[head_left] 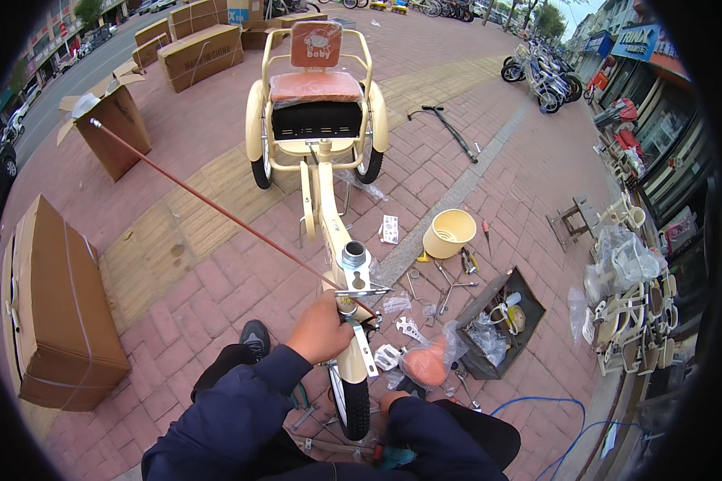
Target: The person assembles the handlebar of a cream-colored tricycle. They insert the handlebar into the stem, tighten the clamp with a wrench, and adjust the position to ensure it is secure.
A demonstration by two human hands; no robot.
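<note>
A cream tricycle with an orange seat back and a plastic-wrapped orange seat cushion stands before me, its front wheel between my legs. My left hand is closed round the front of its frame, just below the bare steering tube. A long reddish-brown cable slants from there to the upper left, its metal end in the air. My right hand is low by the ground, near the wrapped orange saddle and a white pedal; its fingers are hidden.
A metal toolbox holding parts lies to the right, with a cream basket, wrenches and a screwdriver around it. A floor pump lies farther off. Cartons stand left; a blue hose crosses the paving.
</note>
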